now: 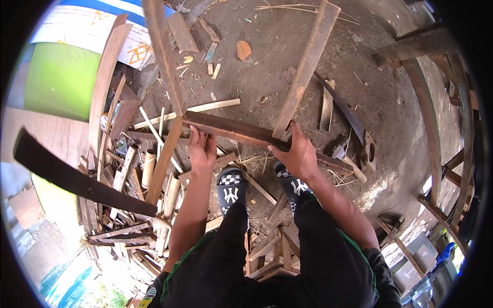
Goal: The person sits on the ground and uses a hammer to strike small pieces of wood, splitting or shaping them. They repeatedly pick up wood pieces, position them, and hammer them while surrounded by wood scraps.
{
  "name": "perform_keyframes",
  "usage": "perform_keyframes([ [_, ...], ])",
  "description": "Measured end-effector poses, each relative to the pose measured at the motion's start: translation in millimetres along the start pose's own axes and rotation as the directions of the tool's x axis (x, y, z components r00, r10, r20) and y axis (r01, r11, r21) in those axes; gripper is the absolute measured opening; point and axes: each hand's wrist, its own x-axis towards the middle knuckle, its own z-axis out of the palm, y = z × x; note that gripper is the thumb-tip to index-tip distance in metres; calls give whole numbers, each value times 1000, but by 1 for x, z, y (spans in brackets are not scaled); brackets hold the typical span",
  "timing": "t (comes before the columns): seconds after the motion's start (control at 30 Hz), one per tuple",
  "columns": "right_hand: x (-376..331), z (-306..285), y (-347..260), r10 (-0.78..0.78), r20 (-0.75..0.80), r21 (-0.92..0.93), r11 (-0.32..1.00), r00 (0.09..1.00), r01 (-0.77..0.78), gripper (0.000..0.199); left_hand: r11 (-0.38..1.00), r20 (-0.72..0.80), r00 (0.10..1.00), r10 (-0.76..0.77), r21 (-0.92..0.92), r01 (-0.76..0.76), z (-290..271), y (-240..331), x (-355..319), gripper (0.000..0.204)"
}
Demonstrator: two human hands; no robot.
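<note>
Bare dirt ground (287, 61), littered with wood offcuts and a hand saw (341, 105), surrounds a rough wooden frame. Its dark crosspiece (233, 131) is apparently being positioned against the uprights; aligning comes next. Left hand (202, 149) and right hand (295, 154) both clench it from below.

Black trousers (328, 256), green-trimmed black top, black slides (231, 190) with checkered white pattern.
</note>
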Motion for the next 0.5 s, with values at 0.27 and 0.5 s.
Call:
perform_keyframes([
  [0.27,-5,-3,-7,-34,-32,15,999,999,35,84,999,51,998,47,-26,-46,2,3,-7,44],
  [0.5,-8,-11,-17,44,34,21,999,998,-45,84,996,107,992,60,-67,-53,2,3,-9,41],
])
